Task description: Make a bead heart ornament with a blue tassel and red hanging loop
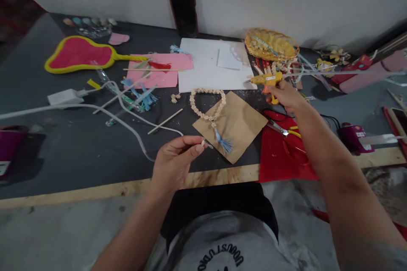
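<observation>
Near the table's front edge, my left hand point(176, 159) pinches a tiny cream-coloured piece point(203, 143) between thumb and forefinger; its kind is too small to make out. My right hand point(282, 95) is wrapped around a yellow hot glue gun point(266, 79), whose nozzle points left over the white board point(203, 72). Between my hands lies a beaded loop point(191, 103) of small cream beads with a blue tassel point(224, 142). The tassel and the loop's lower right rest on a brown paper square point(244, 123).
A wicker basket point(271, 46) stands at the back right. Scissors point(280, 128) lie by red felt point(270, 163) under my right forearm. Left are wooden sticks point(165, 121), a white cable point(127, 133) and a pink-yellow paddle shape point(84, 55). A phone point(181, 2) leans on the wall.
</observation>
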{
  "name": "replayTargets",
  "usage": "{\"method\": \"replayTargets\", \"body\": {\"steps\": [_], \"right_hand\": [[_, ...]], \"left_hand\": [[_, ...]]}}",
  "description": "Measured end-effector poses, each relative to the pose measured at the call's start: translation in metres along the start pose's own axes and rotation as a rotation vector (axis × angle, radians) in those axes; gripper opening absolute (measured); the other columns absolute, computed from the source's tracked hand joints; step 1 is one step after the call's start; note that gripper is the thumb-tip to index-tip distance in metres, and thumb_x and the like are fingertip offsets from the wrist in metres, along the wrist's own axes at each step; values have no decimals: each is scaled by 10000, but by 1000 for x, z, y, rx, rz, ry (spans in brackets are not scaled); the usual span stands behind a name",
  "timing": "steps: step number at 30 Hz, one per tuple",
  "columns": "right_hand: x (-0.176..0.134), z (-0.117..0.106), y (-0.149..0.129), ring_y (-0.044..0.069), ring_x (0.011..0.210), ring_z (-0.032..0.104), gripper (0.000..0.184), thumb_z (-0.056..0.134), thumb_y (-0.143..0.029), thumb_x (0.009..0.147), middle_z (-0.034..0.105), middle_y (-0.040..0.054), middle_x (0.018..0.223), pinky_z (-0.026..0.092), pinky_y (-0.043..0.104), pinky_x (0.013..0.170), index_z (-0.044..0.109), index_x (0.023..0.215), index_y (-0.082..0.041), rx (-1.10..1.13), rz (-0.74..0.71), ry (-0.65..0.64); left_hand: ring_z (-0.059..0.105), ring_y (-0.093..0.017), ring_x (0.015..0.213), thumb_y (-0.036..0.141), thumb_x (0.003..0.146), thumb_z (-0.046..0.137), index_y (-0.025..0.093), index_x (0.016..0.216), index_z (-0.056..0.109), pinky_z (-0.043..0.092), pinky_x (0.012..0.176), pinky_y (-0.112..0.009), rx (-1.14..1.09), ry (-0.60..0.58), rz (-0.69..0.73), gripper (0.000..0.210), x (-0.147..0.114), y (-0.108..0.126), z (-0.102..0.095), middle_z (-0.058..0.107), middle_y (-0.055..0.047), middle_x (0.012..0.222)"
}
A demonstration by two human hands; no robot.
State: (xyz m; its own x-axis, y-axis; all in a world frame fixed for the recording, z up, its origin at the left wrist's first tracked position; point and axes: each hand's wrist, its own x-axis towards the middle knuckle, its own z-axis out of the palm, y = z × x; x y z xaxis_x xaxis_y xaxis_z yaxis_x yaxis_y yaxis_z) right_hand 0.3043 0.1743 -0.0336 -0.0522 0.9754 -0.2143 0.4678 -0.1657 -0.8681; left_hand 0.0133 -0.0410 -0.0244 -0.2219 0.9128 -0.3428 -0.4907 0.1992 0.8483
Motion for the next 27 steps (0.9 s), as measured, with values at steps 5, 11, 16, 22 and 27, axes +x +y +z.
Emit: {"method": "replayTargets", "body": {"steps": [5, 11, 16, 22, 27], "right_hand": [[4, -13, -3, 280, 771, 701, 280, 635, -397, 902, 687, 137, 774, 522, 383, 692, 605, 735, -174, -576, 68, 108], [-53, 13, -35, 289, 994, 669, 211, 581, -311, 923, 719, 158, 1082, 498, 392, 822, 668, 1026, -149, -943, -406, 195], [-129, 82, -38, 215, 838, 681, 265, 639, -450, 915, 736, 72, 979, 500, 318, 667, 669, 978, -195, -827, -603, -226], [-144, 117, -17, 250, 826, 676, 131, 649, -334, 894, 714, 86, 867, 519, 345, 643, 655, 862, -207, -968, -718, -285], [-122, 107, -34, 160, 657, 598, 93, 597, -193, 862, 654, 34, 737, 439, 302, 598, 565, 775, -195, -629, -509, -393]], "left_hand": [[703, -112, 684, 258, 490, 973, 195, 719, 799, 567, 703, -179, 5, 45, 7, 295, 4, -6, -20, 763, -28, 715], [704, -107, 714, 288, 542, 956, 197, 751, 799, 560, 720, -178, 34, 23, 6, 276, 10, -11, -19, 765, -26, 736], [697, -120, 722, 306, 555, 945, 192, 764, 794, 560, 718, -204, 55, 35, 42, 282, 12, -10, -20, 760, -26, 747], [684, -108, 731, 296, 617, 914, 196, 809, 792, 541, 708, -194, 116, 27, 59, 249, 15, -12, -23, 758, -20, 780], [673, -123, 732, 305, 655, 885, 182, 834, 789, 539, 697, -217, 210, 26, 121, 238, 19, -12, -21, 755, -33, 796]]}}
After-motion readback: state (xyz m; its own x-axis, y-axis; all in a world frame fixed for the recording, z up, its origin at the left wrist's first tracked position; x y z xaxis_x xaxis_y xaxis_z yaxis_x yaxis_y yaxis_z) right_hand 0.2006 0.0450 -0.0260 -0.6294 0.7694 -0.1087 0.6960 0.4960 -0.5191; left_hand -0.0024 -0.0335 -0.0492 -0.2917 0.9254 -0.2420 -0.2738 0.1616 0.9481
